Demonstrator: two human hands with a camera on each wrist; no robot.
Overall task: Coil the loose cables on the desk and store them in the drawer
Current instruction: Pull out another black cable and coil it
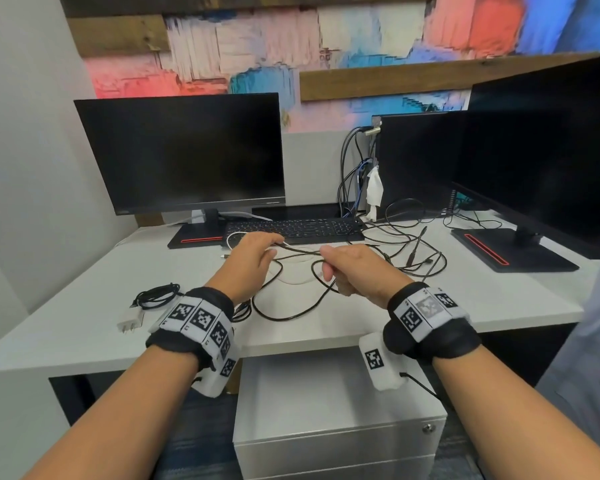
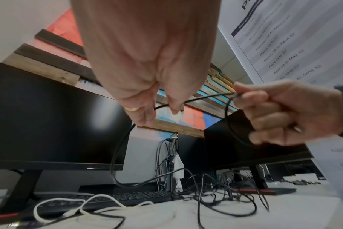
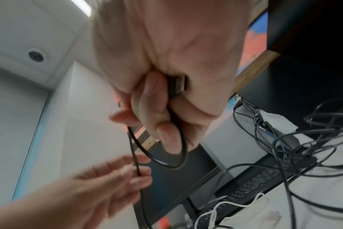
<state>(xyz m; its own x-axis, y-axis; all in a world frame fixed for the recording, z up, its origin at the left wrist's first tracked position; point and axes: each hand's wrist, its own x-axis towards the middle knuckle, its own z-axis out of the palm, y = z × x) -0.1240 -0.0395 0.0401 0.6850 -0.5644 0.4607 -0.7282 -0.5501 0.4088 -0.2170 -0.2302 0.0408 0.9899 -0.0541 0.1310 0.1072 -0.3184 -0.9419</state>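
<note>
Desk [image 1: 413, 317], white, carries two monitors at the far left and far right, with a keyboard [image 1: 293, 229] between them. A closed drawer unit [image 1: 336, 438] stands under the near edge; judged from this, nothing is stored yet. Progress is early: one bundled cable with a white adapter [image 1: 131, 319] lies near left, apparently already coiled, while a tangle of loose black cables [image 1: 406, 244] spreads right of centre and a white cable [image 2: 84, 206] lies in front of the keyboard. The black cable [image 1: 288, 306] in work hangs between both hands above the desk centre, its slack looping down to the near side. The held span runs left to right, rising slightly toward the left. The right hand [image 1: 355, 270] is clenched around the cable, with the USB plug [image 3: 179, 84] gripped in the palm, its metal end pointing back toward the wrist, and one small loop formed below the fingers. The left hand [image 1: 252, 256] pinches the cable between thumb and fingers. Remaining work: finish this coil, coil the others, open the drawer, store all.
</note>
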